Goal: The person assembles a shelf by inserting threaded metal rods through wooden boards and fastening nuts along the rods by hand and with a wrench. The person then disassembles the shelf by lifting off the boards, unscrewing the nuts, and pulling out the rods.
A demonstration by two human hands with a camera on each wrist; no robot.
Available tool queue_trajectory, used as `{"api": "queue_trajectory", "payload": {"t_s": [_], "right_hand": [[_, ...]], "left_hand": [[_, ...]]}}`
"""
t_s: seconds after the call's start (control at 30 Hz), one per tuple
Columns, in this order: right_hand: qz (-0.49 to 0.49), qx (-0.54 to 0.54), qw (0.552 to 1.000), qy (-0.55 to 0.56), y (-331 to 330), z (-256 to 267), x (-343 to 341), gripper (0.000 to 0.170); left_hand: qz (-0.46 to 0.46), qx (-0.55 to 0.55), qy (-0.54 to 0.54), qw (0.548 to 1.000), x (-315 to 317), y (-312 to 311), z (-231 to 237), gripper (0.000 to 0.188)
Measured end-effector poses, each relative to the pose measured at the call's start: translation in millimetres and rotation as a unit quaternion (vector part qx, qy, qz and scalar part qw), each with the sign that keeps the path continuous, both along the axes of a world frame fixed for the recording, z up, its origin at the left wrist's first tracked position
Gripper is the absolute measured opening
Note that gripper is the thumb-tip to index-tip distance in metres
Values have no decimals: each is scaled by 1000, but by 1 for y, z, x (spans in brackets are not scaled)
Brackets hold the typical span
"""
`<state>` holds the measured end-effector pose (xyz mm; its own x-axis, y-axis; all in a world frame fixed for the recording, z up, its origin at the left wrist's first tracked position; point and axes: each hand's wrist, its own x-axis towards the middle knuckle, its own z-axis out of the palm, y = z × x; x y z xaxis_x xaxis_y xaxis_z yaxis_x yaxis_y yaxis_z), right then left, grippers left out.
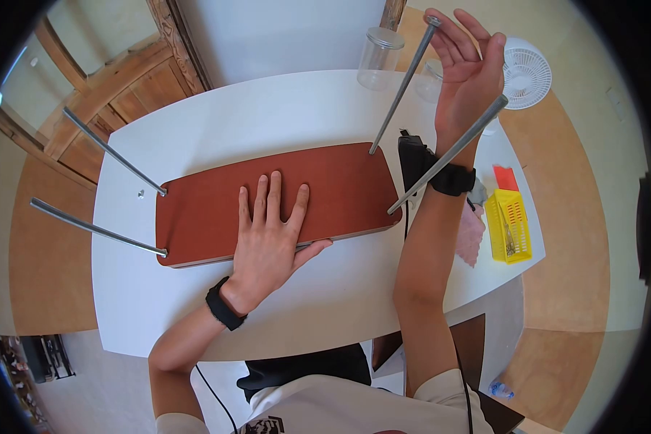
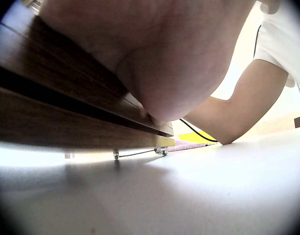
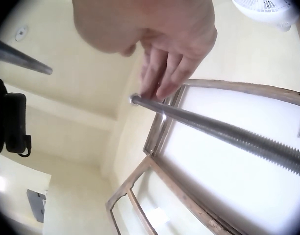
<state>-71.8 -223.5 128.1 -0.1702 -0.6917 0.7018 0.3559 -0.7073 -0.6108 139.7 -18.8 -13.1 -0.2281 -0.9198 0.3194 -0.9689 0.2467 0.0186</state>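
A reddish-brown board (image 1: 340, 181) lies on the white table, with a threaded metal rod standing up from each corner. My left hand (image 1: 267, 246) rests flat on the board, fingers spread, thumb along its near edge; in the left wrist view the palm (image 2: 174, 63) is against the dark board (image 2: 66, 117). My right hand (image 1: 466, 79) is raised at the top of the far right rod (image 1: 405, 79), fingers extended beside its tip. In the right wrist view the fingertips of the right hand (image 3: 164, 54) touch or nearly touch the rod (image 3: 213, 128) close to its end.
The near right rod (image 1: 448, 155) rises beside my right forearm. A lidded clear jar (image 1: 380, 59) and a white fan (image 1: 526, 74) stand at the back. A black pouch (image 1: 412, 159), a pink cloth (image 1: 470, 235) and a yellow basket (image 1: 495, 228) are on the right.
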Motion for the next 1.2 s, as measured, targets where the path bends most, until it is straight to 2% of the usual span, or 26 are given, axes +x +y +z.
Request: {"api": "queue_trajectory", "payload": {"t_s": [0.07, 0.2, 0.37, 0.43, 0.63, 0.73, 0.83, 0.9, 1.03, 1.13, 1.2], "right_hand": [[-54, 15, 998, -18, 2, 1, -3, 54], [-60, 7, 996, -57, 2, 3, -11, 53], [-22, -2, 999, -25, 21, 7, 10, 55], [-37, 8, 999, -33, 26, 13, 7, 55], [-25, -13, 997, -65, -2, 0, -35, 55], [6, 11, 1000, -25, 28, 16, -3, 54], [-30, 48, 998, -11, 32, 16, 6, 60], [-69, 31, 997, -18, 22, 12, -10, 53], [-105, 51, 991, -61, 5, 3, -41, 50], [-72, 12, 997, -24, 13, 8, -33, 51], [59, 24, 998, 29, 20, 12, -19, 53]], "left_hand": [[1, 0, 0, 1000, 0, 0, 0, 88], [1, -5, -2, 1000, 0, 0, 0, 87], [0, -7, -4, 1000, -1, 0, 0, 88], [2, -5, -2, 1000, -1, 0, 0, 88], [1, -5, -2, 1000, 0, 1, 0, 87], [2, -4, -2, 1000, 0, 1, -1, 87], [0, -7, 5, 1000, 0, 1, -2, 87], [1, -8, 2, 1000, 0, 1, 0, 87], [3, -7, -2, 1000, 0, 1, -1, 87], [4, -3, -3, 1000, 0, 1, -1, 87], [5, -2, -3, 1000, 0, 1, -1, 87]]}}
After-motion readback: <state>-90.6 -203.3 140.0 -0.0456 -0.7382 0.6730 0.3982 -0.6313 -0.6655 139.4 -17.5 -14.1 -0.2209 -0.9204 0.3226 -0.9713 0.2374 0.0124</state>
